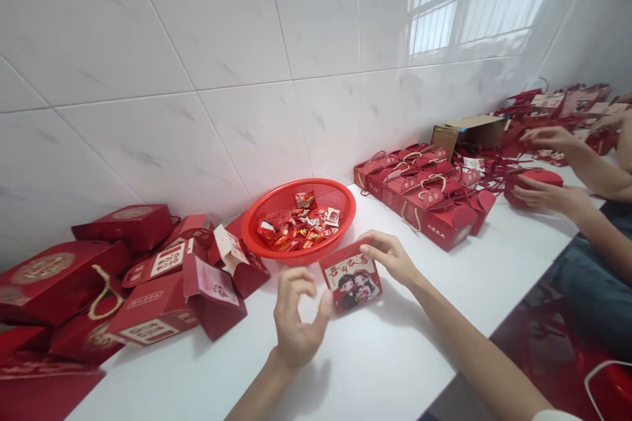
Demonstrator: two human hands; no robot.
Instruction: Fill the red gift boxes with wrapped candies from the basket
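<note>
A red gift box (353,284) with a cartoon couple and gold writing on its front stands on the white table in front of me. My right hand (392,258) grips its upper right edge between thumb and fingers. To the left of the box is my left hand (300,316), raised over the table, fingers curved and apart from the thumb, with nothing in it. Just behind the box sits a red plastic basket (249,227), where several wrapped candies (309,227) lie.
Red gift boxes (153,312) are piled on the left. Closed boxes with rope handles (419,194) stand in rows to the right, before an open cardboard carton (447,138). Another person's hands (548,194) hold a red box at the right. A tiled wall (237,125) bounds the table.
</note>
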